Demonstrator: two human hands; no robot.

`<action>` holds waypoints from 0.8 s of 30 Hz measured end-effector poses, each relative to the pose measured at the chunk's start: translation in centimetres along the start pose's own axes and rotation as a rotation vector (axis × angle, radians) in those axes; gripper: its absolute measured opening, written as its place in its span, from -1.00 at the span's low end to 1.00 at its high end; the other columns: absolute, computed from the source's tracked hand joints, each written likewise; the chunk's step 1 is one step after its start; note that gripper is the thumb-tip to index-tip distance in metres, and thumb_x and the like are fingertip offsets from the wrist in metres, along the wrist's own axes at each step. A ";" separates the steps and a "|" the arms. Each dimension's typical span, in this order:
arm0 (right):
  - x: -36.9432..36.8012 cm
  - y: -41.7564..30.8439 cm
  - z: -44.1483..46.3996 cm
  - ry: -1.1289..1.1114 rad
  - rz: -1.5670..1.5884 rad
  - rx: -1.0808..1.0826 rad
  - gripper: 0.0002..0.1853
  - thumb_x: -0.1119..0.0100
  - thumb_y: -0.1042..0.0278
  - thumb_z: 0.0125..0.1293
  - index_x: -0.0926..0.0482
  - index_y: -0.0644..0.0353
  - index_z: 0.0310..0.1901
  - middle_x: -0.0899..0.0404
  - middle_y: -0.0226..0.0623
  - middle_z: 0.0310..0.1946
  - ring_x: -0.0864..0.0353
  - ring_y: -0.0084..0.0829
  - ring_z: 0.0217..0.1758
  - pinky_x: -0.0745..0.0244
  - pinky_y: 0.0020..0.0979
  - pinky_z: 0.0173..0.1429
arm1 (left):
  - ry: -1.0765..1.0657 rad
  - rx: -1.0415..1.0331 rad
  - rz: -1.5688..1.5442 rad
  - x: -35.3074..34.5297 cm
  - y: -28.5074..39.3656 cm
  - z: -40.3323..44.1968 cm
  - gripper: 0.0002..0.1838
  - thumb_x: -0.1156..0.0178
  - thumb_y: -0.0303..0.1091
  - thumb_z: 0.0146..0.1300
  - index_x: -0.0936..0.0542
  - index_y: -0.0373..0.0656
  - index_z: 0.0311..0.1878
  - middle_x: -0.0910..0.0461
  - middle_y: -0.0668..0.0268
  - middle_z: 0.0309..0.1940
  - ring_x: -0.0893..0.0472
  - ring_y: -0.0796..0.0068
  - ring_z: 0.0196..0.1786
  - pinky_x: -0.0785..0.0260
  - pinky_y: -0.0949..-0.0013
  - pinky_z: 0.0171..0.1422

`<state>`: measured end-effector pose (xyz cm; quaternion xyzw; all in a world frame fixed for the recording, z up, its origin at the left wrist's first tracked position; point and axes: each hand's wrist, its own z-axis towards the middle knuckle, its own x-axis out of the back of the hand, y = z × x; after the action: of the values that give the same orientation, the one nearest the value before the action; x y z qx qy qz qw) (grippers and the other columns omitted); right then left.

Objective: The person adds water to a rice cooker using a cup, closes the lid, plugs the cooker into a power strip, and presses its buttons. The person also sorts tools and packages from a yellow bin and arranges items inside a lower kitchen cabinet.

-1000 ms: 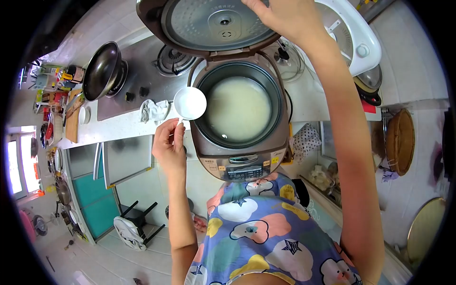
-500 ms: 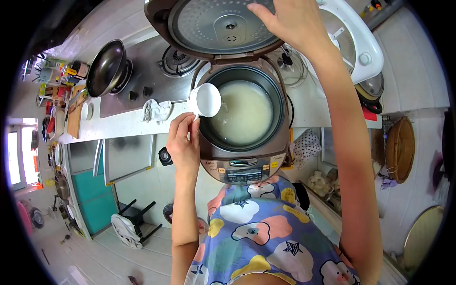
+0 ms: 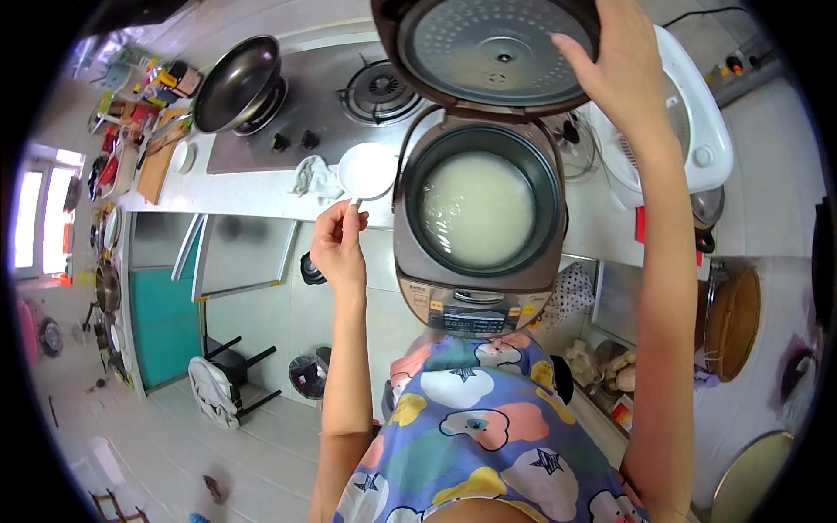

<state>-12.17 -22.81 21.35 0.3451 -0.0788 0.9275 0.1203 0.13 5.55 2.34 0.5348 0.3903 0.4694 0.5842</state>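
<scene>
My left hand (image 3: 340,248) pinches the short handle of a white measuring cup (image 3: 367,171), its round mouth turned up toward me. The cup is over the counter edge, just left of the rice cooker (image 3: 423,283). Inside the cooker's dark inner pot (image 3: 418,166) lies cloudy whitish liquid (image 3: 479,209). The raised lid (image 3: 488,39) tilts back on its hinge at the rear. My right hand (image 3: 623,74) grips the lid's right edge, thumb on the inner face, with the other fingers hidden behind it.
A crumpled white cloth (image 3: 316,178) lies left of the cup. Behind it are a gas stove (image 3: 384,87) and a tilted black wok (image 3: 235,83). A white round-basined appliance (image 3: 702,131) stands at the right. Below the counter, a cabinet door (image 3: 248,257) hangs open.
The measuring cup has moved left from the inner pot's rim to beside the cooker. My right hand stays on the lid. The whole view has shifted, with the cooker now further right.
</scene>
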 end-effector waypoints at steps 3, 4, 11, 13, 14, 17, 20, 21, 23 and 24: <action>0.6 -0.7 0.0 -0.029 -0.015 -0.014 -0.22 -0.29 0.45 -0.11 -0.22 0.24 0.24 -0.31 0.01 0.17 -0.26 -0.01 0.26 -0.13 -0.15 0.34 | 0.076 0.082 0.008 1.8 -3.9 1.1 -0.85 -0.18 -0.44 0.25 -0.56 -0.33 -0.20 -0.60 0.30 -0.38 -0.62 0.57 -0.36 -0.48 0.57 -0.24; 0.8 -0.8 -0.1 -0.039 -0.025 -0.013 -0.21 -0.29 0.45 -0.11 -0.21 0.24 0.25 -0.31 0.01 0.17 -0.25 -0.01 0.26 -0.12 -0.15 0.35 | 0.096 0.107 0.005 2.2 -5.8 1.5 -0.85 -0.18 -0.43 0.25 -0.56 -0.34 -0.21 -0.60 0.30 -0.40 -0.62 0.57 -0.37 -0.48 0.57 -0.24; 1.0 -1.2 -0.6 -0.060 -0.064 0.006 -0.32 -0.23 0.45 0.02 -0.26 0.15 0.24 -0.29 -0.08 0.23 -0.30 -0.08 0.26 -0.19 -0.23 0.33 | 0.124 0.186 0.211 2.1 -14.0 2.2 -0.75 -0.22 -0.31 0.23 -0.58 -0.36 -0.22 -0.62 0.27 -0.45 -0.61 0.54 -0.42 -0.43 0.54 -0.27; 0.6 -1.2 -0.7 -0.014 -0.028 0.054 -0.28 -0.24 0.42 0.04 -0.22 0.10 0.29 -0.32 -0.13 0.23 -0.30 -0.11 0.27 -0.18 -0.25 0.33 | 0.144 0.160 0.264 1.7 -14.6 2.3 -0.76 -0.23 -0.30 0.22 -0.58 -0.34 -0.25 -0.61 0.29 -0.50 -0.59 0.58 -0.45 -0.41 0.54 -0.31; 0.8 -1.4 -0.8 -0.016 -0.023 0.054 -0.27 -0.25 0.44 0.02 -0.23 0.10 0.29 -0.31 -0.14 0.23 -0.29 -0.11 0.27 -0.18 -0.24 0.34 | 0.157 0.141 0.260 1.5 -15.2 2.4 -0.78 -0.23 -0.31 0.22 -0.59 -0.32 -0.27 -0.61 0.31 -0.53 -0.57 0.60 -0.48 -0.39 0.53 -0.34; 1.4 -1.9 -1.1 -0.039 -0.028 0.037 -0.25 -0.26 0.45 0.00 -0.22 0.10 0.29 -0.31 -0.15 0.23 -0.28 -0.10 0.28 -0.18 -0.24 0.33 | 0.182 0.118 0.245 1.2 -16.4 2.6 -0.82 -0.22 -0.32 0.22 -0.60 -0.28 -0.29 -0.61 0.33 -0.55 -0.55 0.64 -0.49 -0.39 0.54 -0.36; 1.5 -2.2 -1.4 -0.037 -0.034 0.044 -0.26 -0.25 0.46 0.01 -0.22 0.12 0.29 -0.31 -0.15 0.23 -0.28 -0.10 0.28 -0.17 -0.23 0.33 | 0.172 0.151 0.145 1.5 -17.9 3.1 -0.82 -0.18 -0.36 0.25 -0.58 -0.30 -0.24 -0.62 0.33 -0.52 -0.57 0.63 -0.45 -0.40 0.57 -0.32; 1.6 -2.3 -1.6 -0.036 -0.027 0.048 -0.26 -0.24 0.46 0.00 -0.22 0.13 0.29 -0.31 -0.14 0.23 -0.28 -0.10 0.28 -0.17 -0.23 0.33 | 0.152 0.195 0.076 1.6 -18.0 3.2 -0.81 -0.18 -0.36 0.26 -0.57 -0.32 -0.22 -0.61 0.31 -0.50 -0.58 0.61 -0.44 -0.42 0.57 -0.32; 2.0 -2.8 -1.9 -0.045 -0.030 0.041 -0.26 -0.23 0.48 0.00 -0.22 0.15 0.29 -0.31 -0.13 0.23 -0.28 -0.09 0.27 -0.17 -0.23 0.34 | 0.114 0.262 -0.055 1.8 -18.1 3.2 -0.74 -0.16 -0.37 0.27 -0.50 -0.37 -0.08 -0.58 0.25 -0.38 -0.59 0.57 -0.43 -0.47 0.54 -0.33; 2.3 -2.7 -2.3 -0.052 -0.011 0.038 -0.29 -0.23 0.45 0.02 -0.23 0.19 0.27 -0.31 -0.11 0.22 -0.28 -0.08 0.27 -0.16 -0.21 0.33 | 0.117 0.256 -0.065 1.8 -17.5 3.0 -0.63 -0.16 -0.39 0.26 -0.39 -0.38 0.07 -0.53 0.20 -0.20 -0.59 0.53 -0.43 -0.48 0.53 -0.35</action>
<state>-14.53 -19.30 21.30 0.3719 -0.0625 0.9188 0.1168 5.75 6.72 -14.57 0.5637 0.4974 0.4269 0.5025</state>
